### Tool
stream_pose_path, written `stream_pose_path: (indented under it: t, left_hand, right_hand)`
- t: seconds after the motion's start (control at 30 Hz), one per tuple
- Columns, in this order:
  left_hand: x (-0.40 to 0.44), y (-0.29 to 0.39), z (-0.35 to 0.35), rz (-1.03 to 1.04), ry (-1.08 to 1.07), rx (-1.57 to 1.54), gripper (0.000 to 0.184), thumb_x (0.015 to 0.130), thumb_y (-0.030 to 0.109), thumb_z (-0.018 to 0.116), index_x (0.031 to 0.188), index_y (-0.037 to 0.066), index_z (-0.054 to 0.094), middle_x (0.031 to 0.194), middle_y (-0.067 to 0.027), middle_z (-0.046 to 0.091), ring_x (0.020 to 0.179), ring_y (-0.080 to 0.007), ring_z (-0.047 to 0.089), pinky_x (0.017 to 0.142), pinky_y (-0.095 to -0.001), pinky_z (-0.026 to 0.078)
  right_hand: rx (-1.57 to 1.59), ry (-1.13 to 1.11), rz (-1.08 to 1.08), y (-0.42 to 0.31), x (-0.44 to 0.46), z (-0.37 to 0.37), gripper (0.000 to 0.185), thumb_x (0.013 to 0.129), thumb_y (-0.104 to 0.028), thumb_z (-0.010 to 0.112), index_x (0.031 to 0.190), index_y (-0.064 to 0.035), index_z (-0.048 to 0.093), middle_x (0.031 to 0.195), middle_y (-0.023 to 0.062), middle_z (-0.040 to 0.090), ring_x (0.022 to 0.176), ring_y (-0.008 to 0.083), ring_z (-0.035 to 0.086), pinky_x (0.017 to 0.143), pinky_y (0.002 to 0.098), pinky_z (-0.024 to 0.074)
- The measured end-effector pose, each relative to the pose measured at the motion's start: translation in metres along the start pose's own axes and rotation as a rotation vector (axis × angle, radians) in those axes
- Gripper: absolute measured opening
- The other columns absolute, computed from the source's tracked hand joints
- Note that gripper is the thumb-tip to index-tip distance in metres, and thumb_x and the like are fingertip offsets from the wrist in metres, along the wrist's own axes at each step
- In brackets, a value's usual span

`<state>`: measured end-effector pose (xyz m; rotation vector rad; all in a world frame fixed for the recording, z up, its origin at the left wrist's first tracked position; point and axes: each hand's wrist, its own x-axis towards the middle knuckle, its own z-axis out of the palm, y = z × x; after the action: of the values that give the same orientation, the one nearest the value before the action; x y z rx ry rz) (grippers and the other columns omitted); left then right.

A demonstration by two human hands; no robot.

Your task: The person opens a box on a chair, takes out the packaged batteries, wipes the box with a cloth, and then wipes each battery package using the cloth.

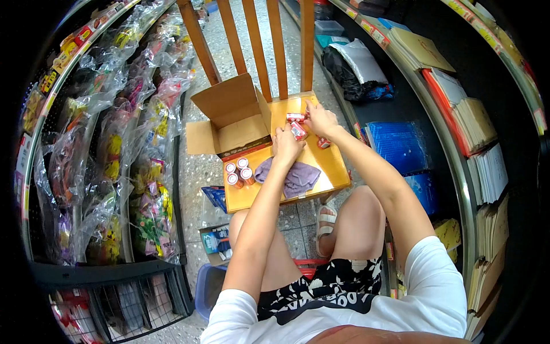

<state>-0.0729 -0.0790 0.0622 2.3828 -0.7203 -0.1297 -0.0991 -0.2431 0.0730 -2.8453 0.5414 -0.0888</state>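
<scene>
My left hand point(286, 146) is closed on a small red-and-white container point(298, 131) above the wooden chair seat point(334, 169). Just beyond it, my right hand point(322, 120) grips a second red-and-white container point(295, 117) lying sideways. A third red container point(323, 142) lies on the seat below my right wrist. Crumpled under my left forearm is a purple cloth point(302, 179). Several small jars with pale lids point(244, 173) stand together at the seat's front left. An open cardboard box point(230, 109) rests at the seat's left side, its flaps spread.
Shelves with plastic-wrapped colourful goods point(113, 155) rise on the left. Envelopes and paper stacks point(476, 123) fill the right shelves, with blue packs point(397, 146) lower down. The chair's slatted back point(255, 46) stands ahead. A blue bin point(207, 289) is by my left leg.
</scene>
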Motion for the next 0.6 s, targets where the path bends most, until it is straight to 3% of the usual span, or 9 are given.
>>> stream_pose_path:
  t: [0.27,0.37,0.43,0.47,0.57,0.6]
  left_hand:
    - [-0.024,-0.002,-0.036,0.056,-0.052,-0.076,0.053,0.073,0.023,0.075,0.118,0.000,0.058,0.108,-0.0263,0.057,0.105,-0.0406,0.056,0.094,-0.0431,0.045]
    - [-0.035,-0.007,-0.047,0.177,0.053,-0.148,0.047,0.075,0.021,0.074,0.115,0.000,0.061,0.106,-0.0249,0.059,0.106,-0.0393,0.056,0.094,-0.0431,0.044]
    - [-0.039,-0.010,-0.057,0.275,0.116,-0.161,0.037,0.078,0.018,0.072,0.108,-0.001,0.064,0.101,-0.0194,0.061,0.099,-0.0329,0.060,0.088,-0.0390,0.048]
    - [-0.041,-0.011,-0.065,0.308,0.127,-0.188,0.034,0.078,0.017,0.072,0.107,0.000,0.065,0.100,-0.0181,0.061,0.096,-0.0310,0.061,0.085,-0.0377,0.049]
    - [-0.041,-0.023,-0.087,0.404,0.279,-0.281,0.025,0.082,0.014,0.070,0.103,0.001,0.066,0.095,-0.0138,0.062,0.086,-0.0241,0.062,0.075,-0.0333,0.051]
    - [-0.044,-0.026,-0.101,0.396,0.367,-0.244,0.024,0.082,0.014,0.069,0.102,0.001,0.066,0.095,-0.0137,0.062,0.086,-0.0238,0.062,0.075,-0.0330,0.051]
  right_hand:
    - [0.062,0.111,0.159,-0.024,-0.009,-0.005,0.065,0.085,-0.048,0.060,0.133,-0.0081,0.039,0.120,0.0250,0.051,0.098,0.0410,0.063,0.082,0.0505,0.0507]
    - [0.063,0.146,0.240,-0.036,-0.009,-0.002,0.065,0.086,-0.053,0.056,0.130,-0.0081,0.041,0.120,0.0244,0.051,0.098,0.0412,0.063,0.082,0.0513,0.0506]
    - [0.055,0.159,0.256,-0.034,-0.006,0.001,0.064,0.086,-0.055,0.055,0.128,-0.0080,0.043,0.121,0.0239,0.051,0.098,0.0418,0.063,0.081,0.0513,0.0510]
    - [0.087,0.113,0.288,-0.035,-0.006,-0.002,0.065,0.086,-0.056,0.055,0.128,-0.0078,0.044,0.123,0.0223,0.049,0.108,0.0425,0.057,0.086,0.0536,0.0474]
    - [-0.025,0.180,0.264,-0.039,-0.010,-0.006,0.065,0.086,-0.055,0.054,0.130,-0.0082,0.045,0.126,0.0200,0.047,0.118,0.0421,0.048,0.092,0.0578,0.0408]
    - [0.044,0.278,0.199,-0.040,-0.014,-0.007,0.060,0.086,-0.047,0.058,0.129,-0.0073,0.047,0.128,0.0190,0.045,0.122,0.0402,0.041,0.094,0.0612,0.0356]
